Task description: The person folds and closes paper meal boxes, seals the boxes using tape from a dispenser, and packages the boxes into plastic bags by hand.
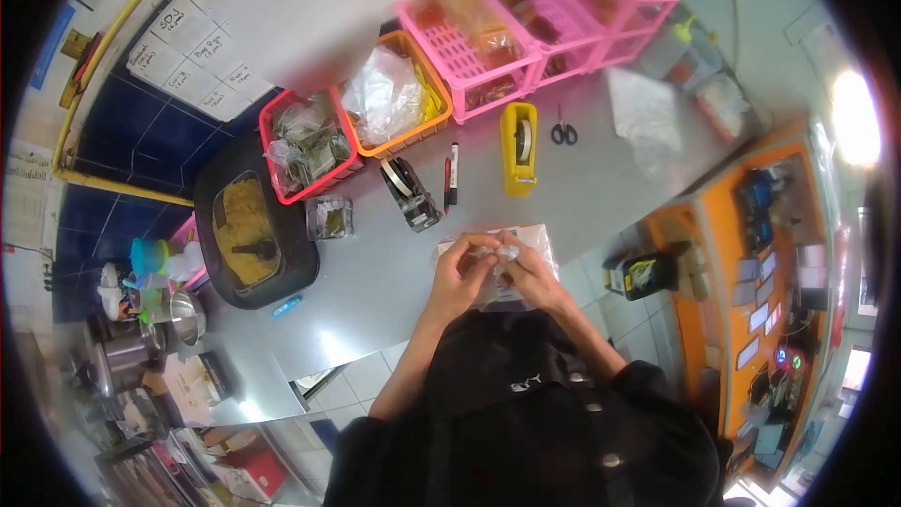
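Note:
Close in front of my body, my left hand (460,270) and my right hand (531,277) come together at a clear plastic bag (508,252). The fingers of both are closed on its gathered top. What the bag holds is hard to make out behind the hands. A flat white item (539,238) lies under them at the table's front edge. Beyond the hands are a yellow tape dispenser (511,155), a black tape dispenser (410,193), a marker (453,174) and black-handled scissors (564,134).
The steel table (366,286) carries a red basket (352,167) of bagged greens, an orange basket (439,113), pink racks (460,99), a small clear box (330,218) and a dark tub (298,274) of brownish food. A blue cutter (286,307) lies at left. Orange shelving (706,253) stands right.

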